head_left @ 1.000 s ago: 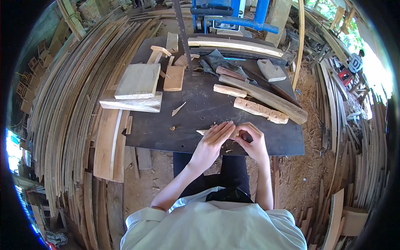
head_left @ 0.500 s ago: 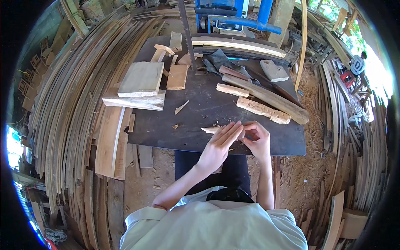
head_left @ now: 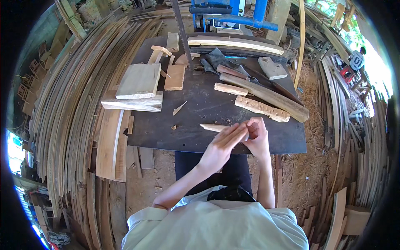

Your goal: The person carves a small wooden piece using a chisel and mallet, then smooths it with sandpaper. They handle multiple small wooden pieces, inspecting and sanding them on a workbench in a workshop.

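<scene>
Your left hand [head_left: 223, 146] keeps its fingers nearly straight and together, the tips beside your right hand [head_left: 257, 137], whose thumb and fingers curl into a loose loop. A pale, slim, pointed wooden piece [head_left: 211, 126] sticks out leftward from behind your left hand, over the near part of the dark, flat desk [head_left: 160, 135]; I cannot tell whether either hand grips it. A light-brown, notched wooden bar [head_left: 261, 109] lies just beyond.
</scene>
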Demonstrator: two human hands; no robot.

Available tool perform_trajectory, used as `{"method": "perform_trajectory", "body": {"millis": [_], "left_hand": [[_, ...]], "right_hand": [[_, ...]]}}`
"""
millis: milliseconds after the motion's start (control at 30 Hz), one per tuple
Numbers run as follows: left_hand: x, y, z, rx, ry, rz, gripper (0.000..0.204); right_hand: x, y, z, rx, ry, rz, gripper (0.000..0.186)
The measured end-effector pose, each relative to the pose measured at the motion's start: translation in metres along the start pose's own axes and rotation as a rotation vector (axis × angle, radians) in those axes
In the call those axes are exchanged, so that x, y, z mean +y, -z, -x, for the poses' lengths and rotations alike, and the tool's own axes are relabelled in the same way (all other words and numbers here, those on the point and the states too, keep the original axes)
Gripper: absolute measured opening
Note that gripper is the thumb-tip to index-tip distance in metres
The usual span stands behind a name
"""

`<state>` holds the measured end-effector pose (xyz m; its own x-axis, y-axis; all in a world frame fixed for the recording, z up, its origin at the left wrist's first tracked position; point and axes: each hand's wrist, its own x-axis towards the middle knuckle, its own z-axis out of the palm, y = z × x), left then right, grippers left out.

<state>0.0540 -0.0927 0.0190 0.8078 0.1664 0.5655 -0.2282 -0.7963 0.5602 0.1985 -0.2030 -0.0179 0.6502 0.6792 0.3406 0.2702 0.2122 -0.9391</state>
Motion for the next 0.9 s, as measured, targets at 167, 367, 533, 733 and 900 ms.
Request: {"method": "perform_trajectory", "body": {"millis": [167,367,533,733,900], "left_hand": [[0.0,-0.002,-0.005,-0.006,-0.011,-0.008,0.058],[-0.016,0.018,0.01,0.018,0.071,-0.062,0.061],[0.001,-0.002,-0.002,-0.007,-0.004,-0.017,0.053],[0.0,0.001,-0.006,-0.014,0.002,0.003,0.054],[-0.016,0.021,0.008,0.003,0.074,-0.038,0.058]], "right_hand": [[-0.012,0.001,0.0,0.012,-0.002,0.102,0.048],[-0.01,0.002,-0.001,-0.05,-0.028,-0.033,0.048],[-0.007,0.001,-0.001,-0.001,0.024,0.063,0.048],[-0.01,0.002,0.0,0.018,0.017,0.037,0.048],[-0.008,0.0,-0.001,-0.048,-0.012,-0.086,0.051]]}}
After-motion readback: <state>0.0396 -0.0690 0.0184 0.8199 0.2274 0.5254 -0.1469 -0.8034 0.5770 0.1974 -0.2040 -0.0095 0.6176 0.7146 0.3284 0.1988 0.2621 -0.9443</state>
